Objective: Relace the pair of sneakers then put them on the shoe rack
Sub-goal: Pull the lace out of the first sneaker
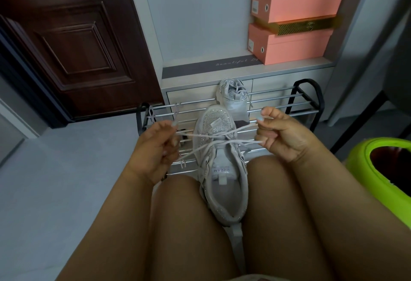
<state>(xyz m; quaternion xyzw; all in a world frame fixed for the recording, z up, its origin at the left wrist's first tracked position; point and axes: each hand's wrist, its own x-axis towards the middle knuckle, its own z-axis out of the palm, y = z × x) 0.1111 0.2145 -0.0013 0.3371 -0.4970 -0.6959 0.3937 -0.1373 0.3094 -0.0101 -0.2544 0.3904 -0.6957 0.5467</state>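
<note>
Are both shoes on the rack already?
No, only one sneaker sits on the rack; the other shoe is between the knees, both hands pulling its lace.

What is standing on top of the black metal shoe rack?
One silver-white glittery sneaker stands on the black metal shoe rack's top bars. The held sneaker, both hands and the legs cover the rack's middle and lower bars.

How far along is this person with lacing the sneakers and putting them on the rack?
Roughly halfway, it seems. One sneaker already stands on the shoe rack with laces in it. The second sneaker sits between the person's knees; the left hand and right hand each grip lace ends, pulling them apart across the eyelets. Left to do: finish the lacing and set this shoe on the rack.
</note>
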